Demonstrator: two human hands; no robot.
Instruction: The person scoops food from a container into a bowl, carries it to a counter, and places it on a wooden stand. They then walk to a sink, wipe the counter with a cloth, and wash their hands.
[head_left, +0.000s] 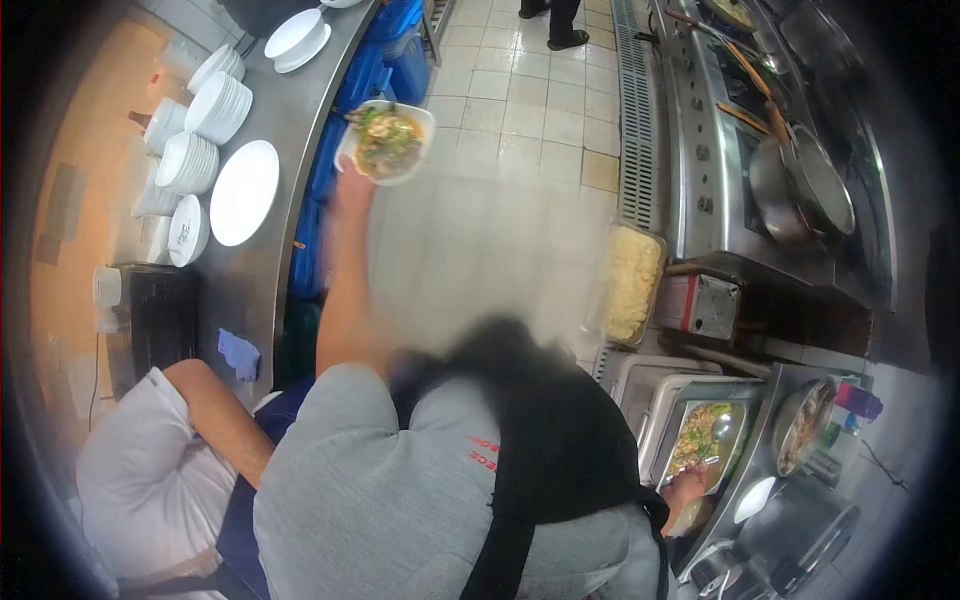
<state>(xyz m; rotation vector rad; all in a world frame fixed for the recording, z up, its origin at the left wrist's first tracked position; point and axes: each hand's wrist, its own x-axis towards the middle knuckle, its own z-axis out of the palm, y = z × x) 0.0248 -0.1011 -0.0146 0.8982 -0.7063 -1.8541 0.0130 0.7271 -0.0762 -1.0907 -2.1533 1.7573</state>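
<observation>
My left hand (353, 178), at the end of an outstretched arm, grips the near edge of a white bowl (425, 125). Brownish food with green pieces fills the bowl, held over the floor beside the steel counter. Off to the lower right, my right hand (686, 484) closes on the handle of a metal serving spoon (721, 428); the handle is partly hidden by my fingers. The spoon lies in a rectangular metal pan (735, 440) of similar orange-brown food with green pieces.
Stacked white bowls (188, 162) and an oval plate (245, 192) stand on the left counter (262, 295). Blue bins (408, 68) sit below. A co-worker's arm (225, 415) is close at left. Right: a stove with a pot (775, 185) and a tray of yellowish food (633, 285).
</observation>
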